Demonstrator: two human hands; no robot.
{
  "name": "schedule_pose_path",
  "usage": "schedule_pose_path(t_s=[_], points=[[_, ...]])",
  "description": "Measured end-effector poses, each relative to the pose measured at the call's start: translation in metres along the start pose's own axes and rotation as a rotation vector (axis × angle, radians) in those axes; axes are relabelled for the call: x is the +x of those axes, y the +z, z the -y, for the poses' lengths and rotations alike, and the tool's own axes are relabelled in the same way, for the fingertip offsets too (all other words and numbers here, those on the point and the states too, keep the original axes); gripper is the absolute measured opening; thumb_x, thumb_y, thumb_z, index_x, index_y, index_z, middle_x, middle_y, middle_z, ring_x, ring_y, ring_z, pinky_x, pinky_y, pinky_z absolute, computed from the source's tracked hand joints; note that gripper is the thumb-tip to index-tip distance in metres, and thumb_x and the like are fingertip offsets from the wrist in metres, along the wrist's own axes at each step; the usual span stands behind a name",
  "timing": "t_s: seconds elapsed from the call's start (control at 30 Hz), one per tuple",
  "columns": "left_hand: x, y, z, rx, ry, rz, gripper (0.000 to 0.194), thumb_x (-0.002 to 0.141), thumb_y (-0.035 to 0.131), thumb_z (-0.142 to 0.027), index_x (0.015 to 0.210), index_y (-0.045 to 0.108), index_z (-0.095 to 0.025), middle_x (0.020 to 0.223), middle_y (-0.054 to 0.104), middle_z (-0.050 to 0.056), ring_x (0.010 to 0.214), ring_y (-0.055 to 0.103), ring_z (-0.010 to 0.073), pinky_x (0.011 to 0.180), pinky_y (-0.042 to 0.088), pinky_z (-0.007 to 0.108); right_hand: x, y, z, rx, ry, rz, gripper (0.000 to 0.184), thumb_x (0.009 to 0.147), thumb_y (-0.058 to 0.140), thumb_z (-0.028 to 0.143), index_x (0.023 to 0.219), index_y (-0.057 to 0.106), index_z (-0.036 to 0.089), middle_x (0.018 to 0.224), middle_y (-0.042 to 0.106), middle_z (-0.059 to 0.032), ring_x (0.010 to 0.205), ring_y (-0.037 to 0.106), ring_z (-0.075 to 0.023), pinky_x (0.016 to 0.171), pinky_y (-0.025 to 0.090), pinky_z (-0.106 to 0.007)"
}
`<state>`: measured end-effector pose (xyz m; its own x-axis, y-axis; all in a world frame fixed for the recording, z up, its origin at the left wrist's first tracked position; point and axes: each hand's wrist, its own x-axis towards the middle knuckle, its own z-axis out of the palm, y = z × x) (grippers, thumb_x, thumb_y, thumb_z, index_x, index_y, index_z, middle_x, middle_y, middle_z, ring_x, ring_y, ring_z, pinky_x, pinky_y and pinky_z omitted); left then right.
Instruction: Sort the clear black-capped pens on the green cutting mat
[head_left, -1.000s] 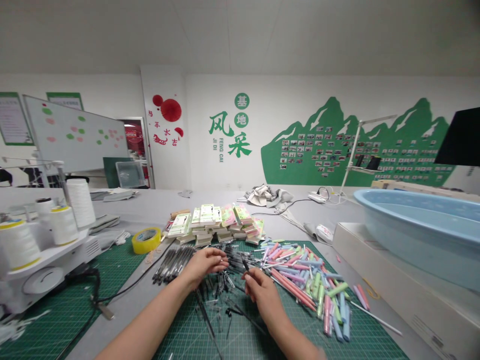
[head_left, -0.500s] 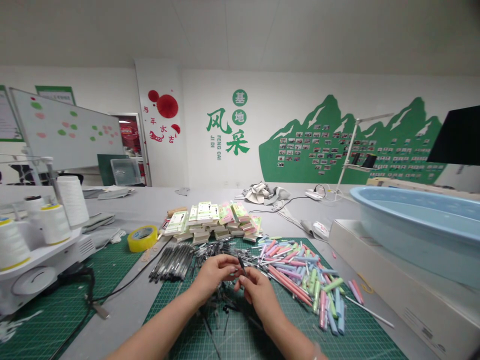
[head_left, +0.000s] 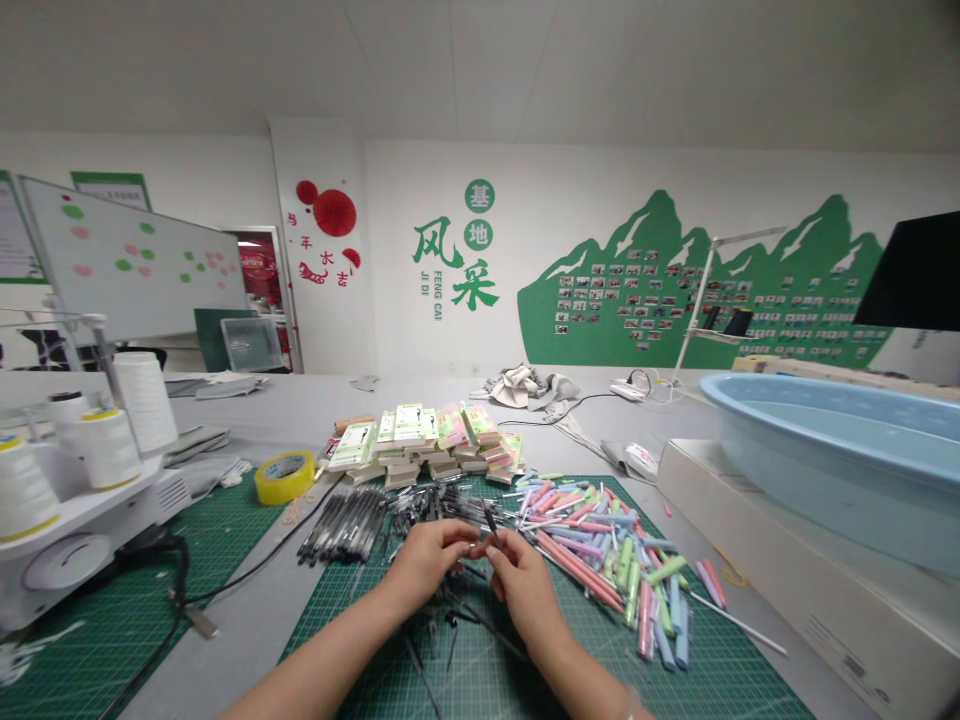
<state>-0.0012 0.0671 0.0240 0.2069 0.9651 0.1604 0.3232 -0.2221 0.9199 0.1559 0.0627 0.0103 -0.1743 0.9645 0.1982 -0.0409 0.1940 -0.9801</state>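
Above the green cutting mat (head_left: 615,680), my right hand (head_left: 525,580) pinches a slim black pen (head_left: 490,517), its upper end rising past the fingertips. The fingers of my left hand (head_left: 427,565) are closed and meet my right fingertips; what they grip is hidden. Behind my hands lies a loose heap of black and clear pens (head_left: 431,500), and to its left a neater row of similar pens (head_left: 345,525). Small black parts (head_left: 451,620) and thin dark sticks are scattered on the mat under my wrists.
Pastel tubes (head_left: 622,545) spread at the right. Small boxes (head_left: 409,428) are piled behind the pens. Yellow tape (head_left: 285,478) and a sewing machine with thread cones (head_left: 112,450) stand left. A blue basin (head_left: 825,450) rests on a white box (head_left: 795,570) at the right.
Both hands have dropped slightly, and the left fingers have come closer to the right fingertips. The black pen now leans a little differently and sits slightly further right.
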Motion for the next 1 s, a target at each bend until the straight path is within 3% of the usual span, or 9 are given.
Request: schedule_pose_path(t_s=[0.17,0.27,0.37,0.53,0.87,1.0], points=[[0.002,-0.008,0.005,0.069,0.022,0.045,0.018,0.072,0.055,-0.025,0.082,0.068,-0.018,0.076,0.069,0.003,0.069,0.064,0.0184,0.06,0.05,0.026,-0.001,-0.002,-0.003,-0.1,-0.037,-0.009,0.018,0.074,0.055,0.035,0.072,0.062,0.018,0.06,0.058,0.0017,0.048,0.046,-0.0111,0.046,0.032,-0.022],[0.008,-0.017,0.004,-0.17,-0.069,-0.044,0.013,0.069,0.058,-0.024,0.079,0.061,-0.017,0.077,0.069,0.004,0.069,0.066,0.0188,0.06,0.051,0.028,-0.001,-0.001,-0.004,-0.09,-0.036,-0.003,0.02,0.074,0.056,0.037,0.071,0.062,0.018,0.066,0.061,0.0005,0.052,0.047,-0.0118,0.049,0.032,-0.023],[0.01,-0.023,-0.003,-0.459,-0.125,-0.176,0.017,0.071,0.061,-0.027,0.082,0.055,-0.017,0.085,0.07,0.006,0.076,0.067,0.0186,0.071,0.052,0.031,-0.003,0.001,-0.006,-0.063,-0.019,0.039,0.021,0.074,0.057,0.039,0.068,0.062,0.019,0.067,0.062,0.0002,0.052,0.046,-0.0118,0.049,0.031,-0.023],[0.005,-0.021,-0.018,-0.721,-0.095,-0.152,0.025,0.069,0.068,-0.03,0.085,0.053,-0.018,0.097,0.07,0.009,0.095,0.064,0.0215,0.089,0.046,0.036,-0.003,0.004,-0.013,0.009,0.019,0.094,0.022,0.073,0.059,0.04,0.065,0.061,0.02,0.064,0.062,0.0005,0.049,0.044,-0.0115,0.047,0.028,-0.023],[0.0,-0.016,-0.024,-0.573,-0.062,-0.082,0.023,0.071,0.065,-0.032,0.086,0.055,-0.018,0.095,0.071,0.009,0.094,0.063,0.0219,0.087,0.045,0.035,-0.001,0.004,-0.016,0.02,0.039,0.103,0.02,0.074,0.058,0.038,0.066,0.061,0.02,0.063,0.061,0.0006,0.051,0.045,-0.0117,0.048,0.029,-0.023],[-0.002,-0.014,-0.026,-0.468,-0.034,-0.078,0.028,0.072,0.065,-0.034,0.093,0.054,-0.018,0.093,0.072,0.009,0.089,0.064,0.021,0.084,0.046,0.035,-0.001,0.006,-0.011,0.087,0.018,0.04,0.014,0.066,0.065,0.031,0.072,0.058,0.02,0.065,0.058,0.0031,0.052,0.046,-0.0107,0.048,0.03,-0.022]])
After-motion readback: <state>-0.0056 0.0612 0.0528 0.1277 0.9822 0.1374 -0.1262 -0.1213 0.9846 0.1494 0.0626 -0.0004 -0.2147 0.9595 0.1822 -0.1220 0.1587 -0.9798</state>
